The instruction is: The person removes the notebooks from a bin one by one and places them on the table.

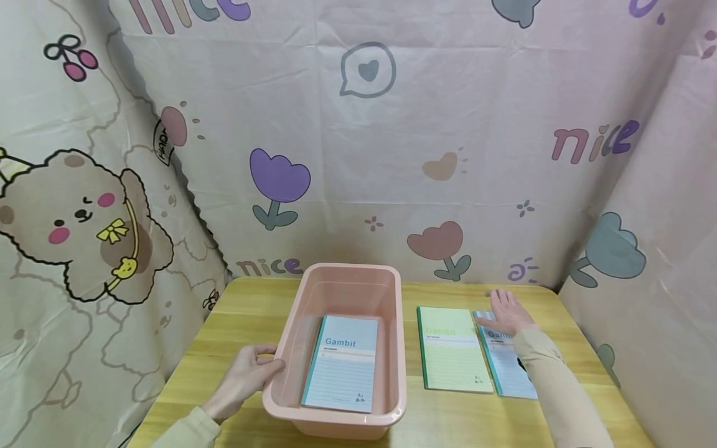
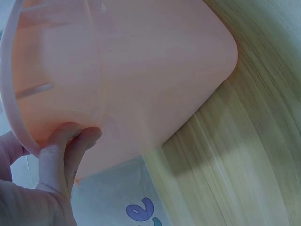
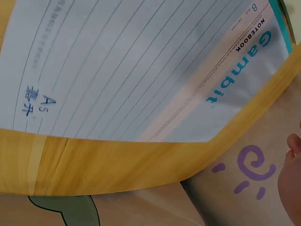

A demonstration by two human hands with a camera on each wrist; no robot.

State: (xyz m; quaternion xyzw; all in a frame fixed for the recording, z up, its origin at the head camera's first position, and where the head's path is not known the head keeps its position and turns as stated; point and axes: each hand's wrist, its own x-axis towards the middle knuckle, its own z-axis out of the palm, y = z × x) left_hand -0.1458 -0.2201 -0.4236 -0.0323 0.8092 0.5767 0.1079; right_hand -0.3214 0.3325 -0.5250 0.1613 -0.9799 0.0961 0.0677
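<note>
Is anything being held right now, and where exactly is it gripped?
Yes: the left hand grips the pink bin by its left rim. The right hand, over the blue notebook on the table, holds nothing.

A makeshift tabletop booth: cartoon-printed cloth [image 1: 358, 174] hangs on 3 sides of a wood-grain table [image 1: 448, 417].

“Gambit” on notebooks [image 1: 342, 366], apparently all three

3 notebooks [image 1: 456, 364], 1 pink tub [image 1: 342, 430], 1 table [image 1: 246, 311], 2 hands [image 1: 244, 376].
</note>
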